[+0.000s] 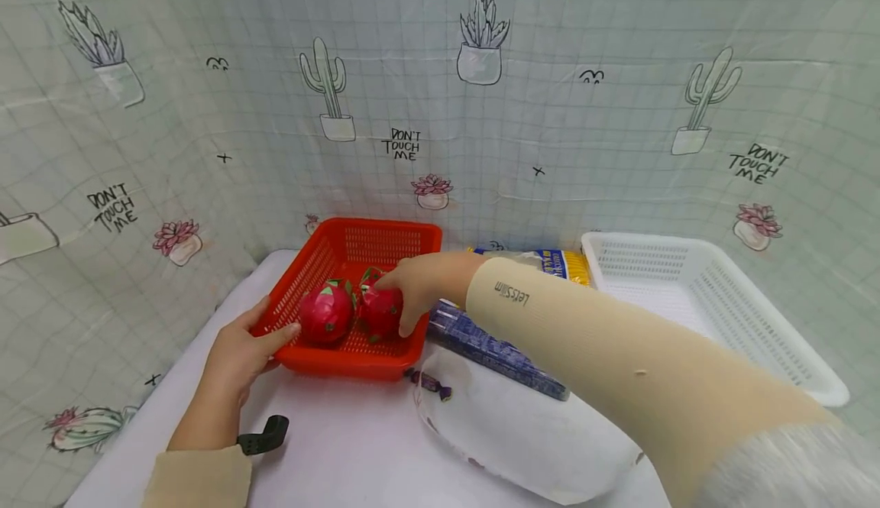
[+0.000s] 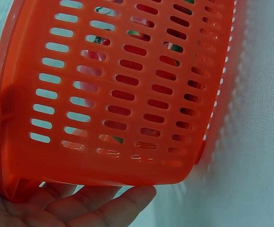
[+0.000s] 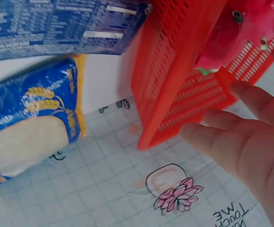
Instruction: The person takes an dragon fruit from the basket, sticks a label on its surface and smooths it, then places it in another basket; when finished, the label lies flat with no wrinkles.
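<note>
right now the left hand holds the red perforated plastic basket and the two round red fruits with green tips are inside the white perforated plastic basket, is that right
Not quite: the two round red fruits are inside the red basket, not the white basket, as the head view shows. The left hand does hold the red basket.

head view looking forward and down, wrist views close up, red basket [image 1: 344, 363] in all

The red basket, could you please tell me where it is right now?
In the head view, the red basket sits left of centre, the left hand gripping its left side and the blue pack close by on its right.
</note>
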`<state>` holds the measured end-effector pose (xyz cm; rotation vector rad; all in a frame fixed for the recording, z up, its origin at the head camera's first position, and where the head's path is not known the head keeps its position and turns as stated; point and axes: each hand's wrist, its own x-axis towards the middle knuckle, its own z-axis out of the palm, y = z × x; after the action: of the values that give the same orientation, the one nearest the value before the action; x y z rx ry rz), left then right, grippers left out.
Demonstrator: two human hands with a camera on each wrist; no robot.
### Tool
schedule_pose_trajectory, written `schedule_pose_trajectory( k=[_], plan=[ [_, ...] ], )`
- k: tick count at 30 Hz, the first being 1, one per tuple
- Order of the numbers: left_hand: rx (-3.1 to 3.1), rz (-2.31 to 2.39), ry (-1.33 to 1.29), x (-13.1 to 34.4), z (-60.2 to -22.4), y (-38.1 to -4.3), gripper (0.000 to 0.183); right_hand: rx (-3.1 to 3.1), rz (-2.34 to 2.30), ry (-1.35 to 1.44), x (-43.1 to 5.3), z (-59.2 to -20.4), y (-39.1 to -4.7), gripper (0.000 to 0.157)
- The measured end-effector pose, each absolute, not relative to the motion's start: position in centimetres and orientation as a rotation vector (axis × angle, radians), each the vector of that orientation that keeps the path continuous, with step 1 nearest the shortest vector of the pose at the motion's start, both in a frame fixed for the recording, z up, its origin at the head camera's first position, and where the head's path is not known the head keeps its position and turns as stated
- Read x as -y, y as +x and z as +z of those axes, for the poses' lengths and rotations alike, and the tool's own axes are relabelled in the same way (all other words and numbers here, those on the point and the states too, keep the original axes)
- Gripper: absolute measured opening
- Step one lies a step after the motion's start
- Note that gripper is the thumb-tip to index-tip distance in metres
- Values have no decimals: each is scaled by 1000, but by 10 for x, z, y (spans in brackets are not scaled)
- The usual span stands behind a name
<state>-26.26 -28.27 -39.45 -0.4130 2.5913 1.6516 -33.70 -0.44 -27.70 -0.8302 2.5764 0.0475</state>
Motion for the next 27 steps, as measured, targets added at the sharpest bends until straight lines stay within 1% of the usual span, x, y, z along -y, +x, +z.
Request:
schedule_pose_trajectory(
  k=[3, 6, 14, 21, 27],
  plan=[
    [-2594, 1650, -405, 283, -391, -264, 100, -2550, 145, -788, 14, -273, -342, 93],
    [-2586, 1655, -398, 282, -390, -265, 100, -2516, 162, -788, 22, -274, -347, 96],
    [-2604, 1637, -381, 282, -389, -265, 101, -2474, 237, -764, 31, -283, -358, 93],
    [-2593, 1644, -399, 286, -393, -264, 101, -2466, 325, -793, 38, -286, -358, 88],
    [-2585, 1659, -395, 287, -394, -264, 102, -2499, 374, -795, 43, -296, -360, 86]
  ],
)
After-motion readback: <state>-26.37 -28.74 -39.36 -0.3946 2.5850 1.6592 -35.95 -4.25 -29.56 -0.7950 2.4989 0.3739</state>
